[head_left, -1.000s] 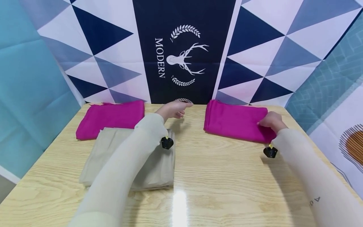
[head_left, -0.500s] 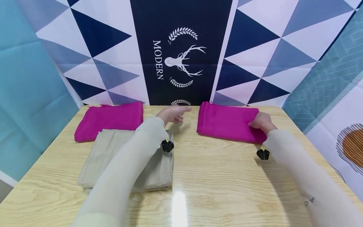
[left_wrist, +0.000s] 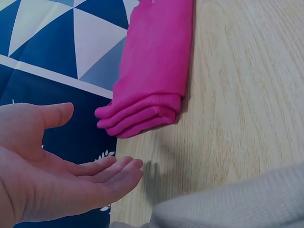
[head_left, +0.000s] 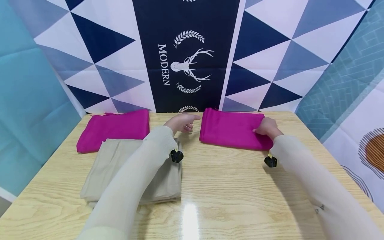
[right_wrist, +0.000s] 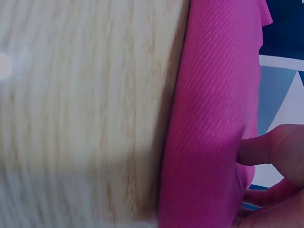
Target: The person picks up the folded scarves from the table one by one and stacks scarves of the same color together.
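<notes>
A folded magenta cloth (head_left: 231,130) lies at the back of the table, right of centre. My right hand (head_left: 267,127) grips its right end; in the right wrist view the thumb (right_wrist: 256,151) presses on the cloth and the other fingers sit at its end, partly hidden. Just left of that cloth hovers my left hand (head_left: 183,122), holding nothing. In the left wrist view its fingers (left_wrist: 114,175) are extended and the thumb is spread, apart from the layered edge of the magenta cloth (left_wrist: 152,61).
A second magenta cloth (head_left: 114,128) lies folded at the back left. In front of it is a folded beige cloth (head_left: 162,186), partly under my left sleeve. A patterned backdrop (head_left: 186,66) stands behind the wooden table (head_left: 228,193).
My right hand and the magenta cloth it grips have slid left, closer to my left hand. The left hand stays nearly in place while the head view shifts slightly.
</notes>
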A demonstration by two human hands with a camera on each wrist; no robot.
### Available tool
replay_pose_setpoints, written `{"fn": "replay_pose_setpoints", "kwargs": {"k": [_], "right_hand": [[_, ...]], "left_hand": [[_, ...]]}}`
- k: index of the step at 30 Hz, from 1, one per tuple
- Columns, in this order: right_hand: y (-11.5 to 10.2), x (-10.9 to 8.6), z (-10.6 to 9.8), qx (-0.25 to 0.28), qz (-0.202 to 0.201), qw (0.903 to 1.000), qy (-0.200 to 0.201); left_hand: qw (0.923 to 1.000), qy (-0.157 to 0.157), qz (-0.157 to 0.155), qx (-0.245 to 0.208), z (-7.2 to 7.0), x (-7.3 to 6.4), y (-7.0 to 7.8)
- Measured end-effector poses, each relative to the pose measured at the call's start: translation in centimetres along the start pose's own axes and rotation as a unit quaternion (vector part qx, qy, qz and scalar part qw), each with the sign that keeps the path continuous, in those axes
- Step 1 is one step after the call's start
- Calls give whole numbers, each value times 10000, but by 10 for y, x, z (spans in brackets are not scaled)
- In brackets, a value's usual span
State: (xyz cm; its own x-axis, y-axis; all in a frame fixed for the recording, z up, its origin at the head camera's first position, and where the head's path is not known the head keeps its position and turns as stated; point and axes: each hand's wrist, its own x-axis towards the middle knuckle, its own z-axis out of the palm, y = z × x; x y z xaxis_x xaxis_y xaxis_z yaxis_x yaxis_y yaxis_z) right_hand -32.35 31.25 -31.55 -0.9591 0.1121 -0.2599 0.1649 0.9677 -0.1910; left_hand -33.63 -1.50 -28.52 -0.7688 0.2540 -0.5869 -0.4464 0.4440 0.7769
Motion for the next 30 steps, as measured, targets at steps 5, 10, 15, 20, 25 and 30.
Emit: {"fn": "replay_pose_setpoints", "kwargs": {"k": [5,10,15,20,25,30], "right_hand": [[-8,0,1,192,121,9997,-43],[-19,-1,4,420,266,9987,-65],[-26,-3,8,634,201,9978,38],[-32,-3,11,798,135,9967,92],[-37,-3,10,904,149,9958,89],[-38,-4,13,1243,266,9918,103]], "left_hand": [[9999,72,-124,-79,3,2,-1],[9998,104,-99,-121,6,3,-2],[9997,198,-3,167,8,2,-5],[9994,282,117,187,11,4,-10],[9989,415,217,34,15,8,-11],[9988,461,131,-113,20,12,-9]]}}
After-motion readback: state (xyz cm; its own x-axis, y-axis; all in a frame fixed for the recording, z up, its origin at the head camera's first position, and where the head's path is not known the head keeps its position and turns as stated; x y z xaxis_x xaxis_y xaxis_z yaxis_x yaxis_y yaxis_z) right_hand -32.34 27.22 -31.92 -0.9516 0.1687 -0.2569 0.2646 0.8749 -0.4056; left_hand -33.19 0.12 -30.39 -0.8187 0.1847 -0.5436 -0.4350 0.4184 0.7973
